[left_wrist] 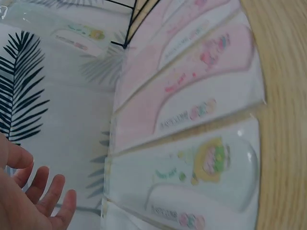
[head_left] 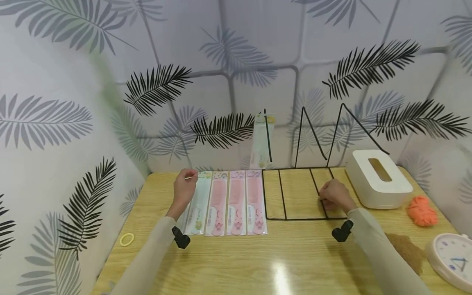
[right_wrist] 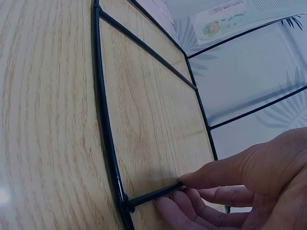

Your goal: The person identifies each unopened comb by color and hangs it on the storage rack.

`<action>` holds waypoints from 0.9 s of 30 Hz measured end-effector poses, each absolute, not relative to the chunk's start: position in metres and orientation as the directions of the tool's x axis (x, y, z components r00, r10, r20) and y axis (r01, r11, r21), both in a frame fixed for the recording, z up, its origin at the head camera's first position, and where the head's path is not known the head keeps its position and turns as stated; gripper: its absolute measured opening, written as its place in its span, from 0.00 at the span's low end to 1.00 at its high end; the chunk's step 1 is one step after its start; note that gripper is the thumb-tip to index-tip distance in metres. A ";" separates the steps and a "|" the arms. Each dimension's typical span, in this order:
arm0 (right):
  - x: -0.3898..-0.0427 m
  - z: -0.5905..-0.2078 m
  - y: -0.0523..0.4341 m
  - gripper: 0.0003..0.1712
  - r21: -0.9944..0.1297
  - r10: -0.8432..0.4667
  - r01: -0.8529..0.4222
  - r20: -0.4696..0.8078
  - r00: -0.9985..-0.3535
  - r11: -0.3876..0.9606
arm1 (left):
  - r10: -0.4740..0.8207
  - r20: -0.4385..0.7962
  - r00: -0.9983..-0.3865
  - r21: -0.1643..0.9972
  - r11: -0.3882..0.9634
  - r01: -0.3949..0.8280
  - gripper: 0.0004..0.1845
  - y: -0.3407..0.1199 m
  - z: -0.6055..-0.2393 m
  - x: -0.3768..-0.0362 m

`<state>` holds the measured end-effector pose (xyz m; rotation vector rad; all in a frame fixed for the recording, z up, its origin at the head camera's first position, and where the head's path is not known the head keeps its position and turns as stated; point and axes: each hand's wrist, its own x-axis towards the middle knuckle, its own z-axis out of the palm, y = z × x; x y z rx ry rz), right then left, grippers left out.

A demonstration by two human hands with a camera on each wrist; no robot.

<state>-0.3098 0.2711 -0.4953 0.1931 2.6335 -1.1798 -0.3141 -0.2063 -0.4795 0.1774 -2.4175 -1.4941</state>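
Note:
My right hand [head_left: 334, 196] pinches a crossbar of a black wire rack [head_left: 285, 196] between thumb and fingers. The rack's base lies on the table, with bent rods rising behind it. Over the far end of the leftmost comb packets is my left hand [head_left: 184, 188], its fingers bent. A pale sliver shows by its fingertips, and I cannot tell whether they hold it. Beside it lies a green packaged comb [head_left: 199, 205], then three pink packaged combs [head_left: 218, 205] in a row. Another packaged comb [head_left: 262, 141] stands upright at the rack's left end.
A white tissue box [head_left: 380, 196] stands right of the rack. Nearby lie an orange bundle [head_left: 422, 211], a brown fuzzy item [head_left: 405, 250] and a round clock [head_left: 453, 262]. A yellow ring [head_left: 127, 239] sits at the table's left edge. Leaf-patterned curtain [head_left: 221, 94] hangs behind.

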 end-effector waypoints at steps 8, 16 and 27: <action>-0.315 -0.496 0.266 0.17 -0.682 -0.021 0.177 -0.272 -0.962 0.709 | -0.289 0.091 -0.953 0.812 0.575 -0.097 0.14 -0.244 -0.495 -0.306; -0.320 -0.495 0.262 0.21 -0.673 -0.034 0.170 -0.278 -0.960 0.720 | -0.271 -0.126 -0.954 0.624 0.726 -0.289 0.34 -0.282 -0.505 -0.299; -0.316 -0.495 0.265 0.21 -0.646 -0.021 0.172 -0.280 -0.960 0.744 | -0.226 -0.207 -0.952 0.583 0.752 -0.306 0.30 -0.291 -0.512 -0.305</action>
